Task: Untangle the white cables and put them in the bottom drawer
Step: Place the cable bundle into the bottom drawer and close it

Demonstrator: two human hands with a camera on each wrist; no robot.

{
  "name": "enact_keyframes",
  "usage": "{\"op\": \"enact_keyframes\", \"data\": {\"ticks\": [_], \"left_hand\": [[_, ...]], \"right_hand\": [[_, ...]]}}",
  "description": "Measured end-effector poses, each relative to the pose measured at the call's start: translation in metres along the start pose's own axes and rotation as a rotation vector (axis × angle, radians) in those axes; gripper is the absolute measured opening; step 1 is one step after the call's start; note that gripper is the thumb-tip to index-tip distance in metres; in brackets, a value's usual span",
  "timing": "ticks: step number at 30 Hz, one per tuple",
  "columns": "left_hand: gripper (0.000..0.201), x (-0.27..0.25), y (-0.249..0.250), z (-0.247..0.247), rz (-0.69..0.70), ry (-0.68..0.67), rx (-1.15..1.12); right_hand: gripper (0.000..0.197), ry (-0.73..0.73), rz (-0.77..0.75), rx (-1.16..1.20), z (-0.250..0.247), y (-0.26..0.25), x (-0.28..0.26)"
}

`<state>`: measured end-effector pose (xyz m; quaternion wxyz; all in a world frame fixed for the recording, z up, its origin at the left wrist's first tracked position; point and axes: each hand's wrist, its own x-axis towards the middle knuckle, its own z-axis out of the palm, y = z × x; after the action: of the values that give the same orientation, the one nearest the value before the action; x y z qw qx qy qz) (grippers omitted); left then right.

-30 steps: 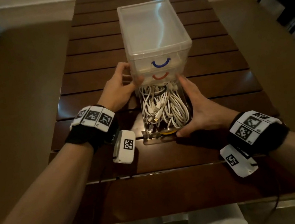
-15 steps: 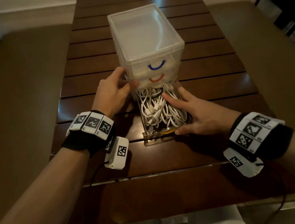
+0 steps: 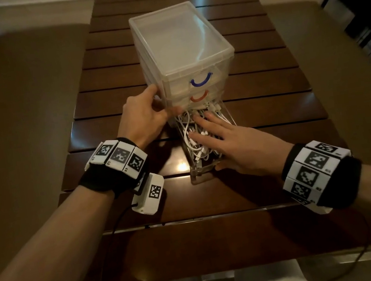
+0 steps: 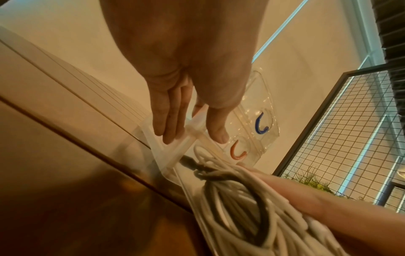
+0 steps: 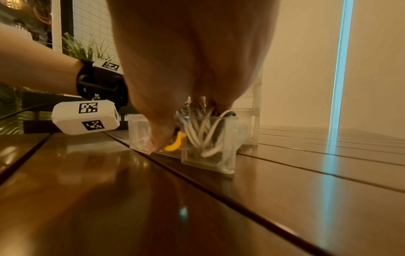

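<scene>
While left hand point(image 3: 145, 112) grips drawer unit point(image 3: 181, 52) corner, right hand point(image 3: 235, 144) presses flat-fingered on white cables point(image 3: 196, 148) in pulled-out bottom drawer point(image 3: 202, 173).

A home dining area is showing here. A slatted wooden table point(image 3: 217, 238) is standing between cushioned benches point(image 3: 23, 129), with a potted plant point(image 4: 306, 181) growing nearby.

A dark brown slatted wooden table point(image 3: 271, 114), glossy with light reflections, carries a clear plastic three-drawer cabinet point(image 3: 181, 52), which stands just ahead of both hands. Its transparent bottom drawer point(image 3: 202, 173) is pulled out toward the person and rests on the boards under the right hand point(image 3: 240, 144), just right of the left hand point(image 3: 143, 115).
</scene>
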<state>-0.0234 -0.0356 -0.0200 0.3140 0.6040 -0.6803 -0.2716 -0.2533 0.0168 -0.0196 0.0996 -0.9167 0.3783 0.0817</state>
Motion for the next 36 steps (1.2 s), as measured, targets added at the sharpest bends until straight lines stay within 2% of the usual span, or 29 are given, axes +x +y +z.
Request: {"op": "enact_keyframes", "data": {"ticks": [6, 8, 10, 11, 13, 14, 16, 18, 19, 23, 29, 36], "left_hand": [[0.048, 0.002, 0.005, -0.010, -0.025, -0.067, 0.058], [0.053, 0.002, 0.016, -0.023, -0.045, -0.127, 0.181], [0.068, -0.001, 0.032, -0.041, -0.047, -0.114, 0.346], [0.077, -0.004, 0.043, -0.050, -0.027, -0.055, 0.403], [0.097, -0.010, 0.065, -0.057, 0.106, 0.058, 0.418], [0.105, -0.010, 0.075, -0.055, 0.184, 0.049, 0.408], [0.113, -0.006, 0.084, -0.043, 0.254, -0.084, 0.482], [0.112, 0.000, 0.083, -0.031, 0.241, -0.208, 0.661], [0.109, 0.003, 0.079, -0.029, 0.248, -0.225, 0.710], [0.091, 0.007, 0.071, -0.038, 0.307, -0.200, 0.618], [0.086, 0.011, 0.069, -0.046, 0.318, -0.239, 0.614], [0.083, 0.011, 0.069, -0.049, 0.344, -0.223, 0.573]], "right_hand": [[0.092, -0.032, -0.042, -0.011, -0.005, 0.008, 0.004], [0.091, -0.029, -0.038, -0.007, -0.004, 0.007, 0.003], [0.090, -0.024, -0.029, -0.006, -0.002, 0.004, 0.001], [0.089, -0.016, -0.026, 0.001, -0.002, 0.002, 0.000], [0.087, -0.004, -0.029, 0.010, -0.001, -0.003, -0.001], [0.086, -0.005, -0.031, 0.012, 0.000, -0.006, -0.002], [0.084, 0.003, -0.038, 0.027, -0.001, -0.017, -0.003], [0.080, 0.023, -0.023, 0.037, 0.000, -0.031, -0.003], [0.080, 0.034, -0.007, 0.036, 0.002, -0.038, -0.003], [0.082, 0.092, 0.030, 0.002, 0.012, -0.056, -0.002], [0.081, 0.083, 0.021, 0.004, 0.015, -0.054, 0.000], [0.080, 0.100, 0.031, -0.026, 0.015, -0.047, 0.005]]}}
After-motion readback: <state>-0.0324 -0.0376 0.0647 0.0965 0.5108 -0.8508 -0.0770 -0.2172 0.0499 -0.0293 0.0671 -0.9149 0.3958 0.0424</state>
